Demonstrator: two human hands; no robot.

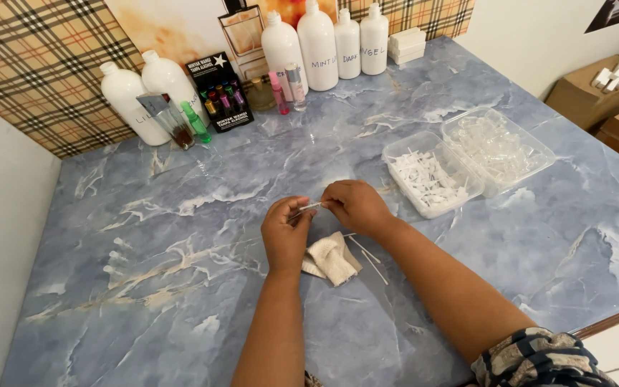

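Both my hands meet over the middle of a blue marbled table (180, 287). My left hand (286, 233) and my right hand (356, 206) pinch the two ends of a thin white tube (308, 208) held between them. Just below the hands lies a crumpled beige cloth (332, 258). Two more thin white tubes (368, 256) rest on the table beside the cloth, right of it.
Right of my hands stand two clear plastic tubs, one with white tubes (430, 179) and one with clear small parts (497, 147). White bottles (318, 44), more bottles (145, 97) and a black box of small vials (222, 93) line the back. Cardboard boxes (614, 100) sit off the table's right.
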